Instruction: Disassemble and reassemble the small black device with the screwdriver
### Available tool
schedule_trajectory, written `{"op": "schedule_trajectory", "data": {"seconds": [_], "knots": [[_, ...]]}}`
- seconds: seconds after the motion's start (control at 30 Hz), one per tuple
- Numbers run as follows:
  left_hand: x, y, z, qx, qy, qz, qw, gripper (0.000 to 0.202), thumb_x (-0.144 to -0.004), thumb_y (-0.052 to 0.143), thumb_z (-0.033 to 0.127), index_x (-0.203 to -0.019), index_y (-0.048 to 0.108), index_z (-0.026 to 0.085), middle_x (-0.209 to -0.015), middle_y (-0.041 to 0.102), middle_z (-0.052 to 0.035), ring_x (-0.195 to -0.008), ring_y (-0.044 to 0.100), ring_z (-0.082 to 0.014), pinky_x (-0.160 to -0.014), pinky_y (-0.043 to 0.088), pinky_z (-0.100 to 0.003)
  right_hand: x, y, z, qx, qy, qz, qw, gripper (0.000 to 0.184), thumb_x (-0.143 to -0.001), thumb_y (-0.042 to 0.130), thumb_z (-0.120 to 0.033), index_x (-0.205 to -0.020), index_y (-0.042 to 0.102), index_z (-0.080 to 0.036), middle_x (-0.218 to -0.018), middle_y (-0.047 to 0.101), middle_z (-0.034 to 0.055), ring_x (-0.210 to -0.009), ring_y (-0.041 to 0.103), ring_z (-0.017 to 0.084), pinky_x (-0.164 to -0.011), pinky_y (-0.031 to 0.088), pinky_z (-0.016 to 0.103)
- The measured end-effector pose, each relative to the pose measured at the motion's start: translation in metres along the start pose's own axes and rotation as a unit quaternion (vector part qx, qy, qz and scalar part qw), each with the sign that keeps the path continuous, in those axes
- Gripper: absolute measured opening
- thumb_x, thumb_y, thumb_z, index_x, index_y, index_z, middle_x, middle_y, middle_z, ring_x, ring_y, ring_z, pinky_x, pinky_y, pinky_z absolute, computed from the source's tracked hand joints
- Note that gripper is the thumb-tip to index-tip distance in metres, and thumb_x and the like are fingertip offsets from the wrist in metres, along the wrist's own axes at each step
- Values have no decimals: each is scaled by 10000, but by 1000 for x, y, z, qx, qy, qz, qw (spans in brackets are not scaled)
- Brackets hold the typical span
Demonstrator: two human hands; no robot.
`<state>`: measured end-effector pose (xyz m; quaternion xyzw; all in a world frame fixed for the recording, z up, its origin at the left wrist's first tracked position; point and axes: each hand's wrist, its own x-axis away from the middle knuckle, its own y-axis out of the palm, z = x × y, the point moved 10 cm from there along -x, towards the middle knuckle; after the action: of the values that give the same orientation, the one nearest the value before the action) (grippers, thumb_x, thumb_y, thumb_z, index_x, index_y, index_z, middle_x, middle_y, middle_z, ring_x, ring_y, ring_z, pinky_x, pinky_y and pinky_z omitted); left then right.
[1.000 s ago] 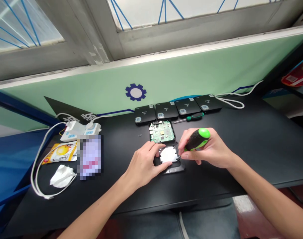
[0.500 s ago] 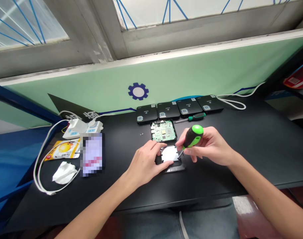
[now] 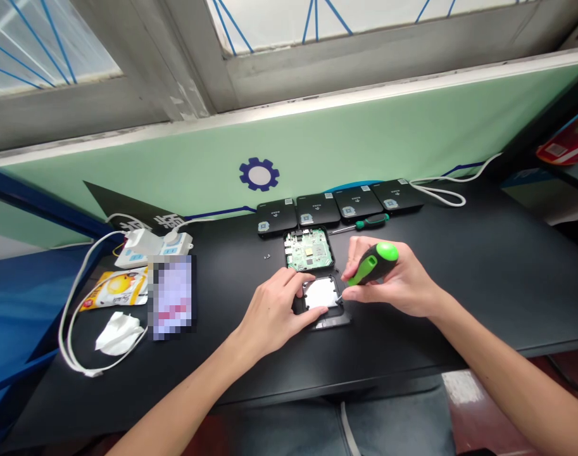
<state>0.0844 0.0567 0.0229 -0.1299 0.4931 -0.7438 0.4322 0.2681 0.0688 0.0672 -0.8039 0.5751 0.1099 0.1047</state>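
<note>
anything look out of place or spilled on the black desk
Nothing looks spilled or visibly damaged. Tiny loose metal pieces, probably screws, lie on the black desktop left of the exposed green circuit board, where they could get lost. A crumpled white tissue near the yellow-and-white packet looks like litter.

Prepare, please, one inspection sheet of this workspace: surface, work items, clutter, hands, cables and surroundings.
Surface: black tabletop; spills, nothing seen.
Work items: black cover with white inner panel; exposed circuit board beyond it; small metal pieces left of the board; spare screwdriver near four black boxes.
Clutter: yellow packet, crumpled tissue, pixelated item.
Left hand: fingers and thumb hold the cover's left side.
Right hand: grips lime-and-black screwdriver, shaft angled toward the cover's right side; tip contact unclear.
Cables: white cables beside the power strip; another white cable right of the boxes.
Surroundings: green wall panel, window frame.
</note>
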Motion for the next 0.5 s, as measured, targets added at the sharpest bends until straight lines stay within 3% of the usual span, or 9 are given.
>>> {"op": "schedule_trajectory", "data": {"seconds": [0.17, 0.3, 0.5], "knots": [[-1, -1, 1, 1, 1, 1, 1000, 418, -987, 890, 451, -1278, 696, 223, -969, 678, -12, -893, 692, -226, -767, 530, -348, 0, 3, 0, -20, 3, -20, 1000, 222, -845, 1012, -301, -926, 829, -206, -875, 708, 37, -706, 622, 158, -537, 507, 266], [-1, -1, 1, -2, -1, -2, 1000, 414, -971, 913, 425, -1263, 702, 220, -968, 669, -5, -892, 688, -222, -753, 519, -340, 0, 13, 1, -81, 33, -56, 995, 129, -913, 941, -251, -985, 850, -196, -923, 728, 48, -652, 636, 139, -452, 541, 232], [0, -1, 2, -5, -3, -5, 1000, 403, -981, 898, 438, -1269, 706, 232, -966, 677, -8, -887, 694, -223, -743, 519, -337, 1, 14, -2, -105, 44, -71, 991, 159, -973, 882, -295, -1075, 863, -175, -946, 792, 88, -701, 698, 160, -502, 607, 220]]}}
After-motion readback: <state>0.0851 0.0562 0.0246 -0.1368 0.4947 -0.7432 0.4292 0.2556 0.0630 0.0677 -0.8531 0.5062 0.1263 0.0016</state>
